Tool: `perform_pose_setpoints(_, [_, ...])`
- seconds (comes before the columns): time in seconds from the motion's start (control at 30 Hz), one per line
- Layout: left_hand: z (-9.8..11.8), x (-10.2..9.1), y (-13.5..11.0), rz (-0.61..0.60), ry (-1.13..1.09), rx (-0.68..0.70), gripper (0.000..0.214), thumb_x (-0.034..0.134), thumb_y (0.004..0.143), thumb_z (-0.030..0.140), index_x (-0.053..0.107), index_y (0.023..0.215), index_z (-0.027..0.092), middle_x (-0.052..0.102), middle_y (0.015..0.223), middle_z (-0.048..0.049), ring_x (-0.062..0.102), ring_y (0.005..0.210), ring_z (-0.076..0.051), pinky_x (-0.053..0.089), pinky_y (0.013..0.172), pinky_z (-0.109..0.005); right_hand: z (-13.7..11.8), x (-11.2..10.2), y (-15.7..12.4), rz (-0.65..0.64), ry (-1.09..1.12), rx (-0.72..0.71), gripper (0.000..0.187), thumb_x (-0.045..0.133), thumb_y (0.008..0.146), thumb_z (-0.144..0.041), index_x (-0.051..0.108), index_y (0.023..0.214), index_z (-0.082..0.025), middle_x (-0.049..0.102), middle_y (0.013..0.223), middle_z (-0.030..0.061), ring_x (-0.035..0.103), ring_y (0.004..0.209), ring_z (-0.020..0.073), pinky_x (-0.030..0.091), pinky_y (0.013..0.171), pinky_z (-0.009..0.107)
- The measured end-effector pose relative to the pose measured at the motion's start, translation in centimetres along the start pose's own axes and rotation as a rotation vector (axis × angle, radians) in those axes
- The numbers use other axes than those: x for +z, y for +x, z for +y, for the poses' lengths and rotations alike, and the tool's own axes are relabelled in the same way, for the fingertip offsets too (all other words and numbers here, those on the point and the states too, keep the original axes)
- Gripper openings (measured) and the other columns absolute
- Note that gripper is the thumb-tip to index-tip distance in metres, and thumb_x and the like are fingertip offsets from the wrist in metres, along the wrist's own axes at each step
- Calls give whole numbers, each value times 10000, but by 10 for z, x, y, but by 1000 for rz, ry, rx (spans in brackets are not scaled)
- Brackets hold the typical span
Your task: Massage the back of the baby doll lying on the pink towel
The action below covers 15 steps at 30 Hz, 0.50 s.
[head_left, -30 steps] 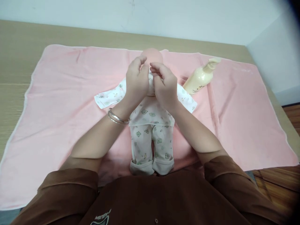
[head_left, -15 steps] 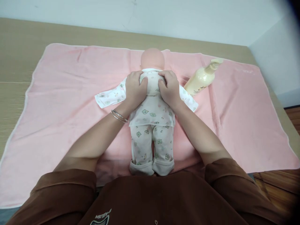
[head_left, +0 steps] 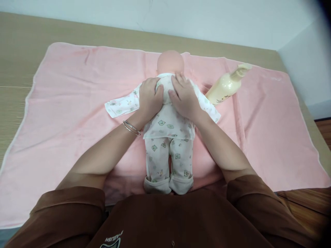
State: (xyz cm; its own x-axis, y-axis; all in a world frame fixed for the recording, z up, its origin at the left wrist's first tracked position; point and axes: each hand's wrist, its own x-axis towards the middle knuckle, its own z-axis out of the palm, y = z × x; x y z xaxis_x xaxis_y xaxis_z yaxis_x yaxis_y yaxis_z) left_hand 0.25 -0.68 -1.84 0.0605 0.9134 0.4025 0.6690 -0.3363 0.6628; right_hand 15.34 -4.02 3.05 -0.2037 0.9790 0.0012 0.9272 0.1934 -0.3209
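Left hand (head_left: 149, 98) and right hand (head_left: 184, 97) both open, no closed grip, palms and spread fingers flat on the upper body of a baby doll (head_left: 168, 120), forearms angled in from either side, bangle (head_left: 131, 127) on the left wrist. Doll looks light and soft under its cloth suit (head_left: 157, 155), so likely best held around the torso, head supported. It lies on a pink towel (head_left: 258, 137) on the desk (head_left: 23, 51), with a pump bottle (head_left: 223, 90) right of its head.
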Motion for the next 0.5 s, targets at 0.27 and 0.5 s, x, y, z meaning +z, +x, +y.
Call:
perform_pose_setpoints(0.27, [-5, 3, 0, 18, -5, 23, 230, 526, 1003, 134, 692, 1150, 196, 748, 1198, -130, 678, 1213, -337, 509, 1131, -475, -24, 15, -31, 152, -80, -126, 625, 379, 1082, -230, 372, 1662, 2, 319, 1782, 205, 254, 1709, 353, 182, 1449, 541])
perform_pose_setpoints(0.5, [-10, 4, 1, -12, -17, 52, 150, 544, 1053, 256, 666, 1130, 214, 733, 1203, -141, 662, 1228, -357, 493, 1144, -506, 6, -1, 4, 20, 24, -25, 631, 364, 1101, -270, 308, 1711, -118, 197, 1839, 106, 127, 1743, 320, 141, 1446, 566])
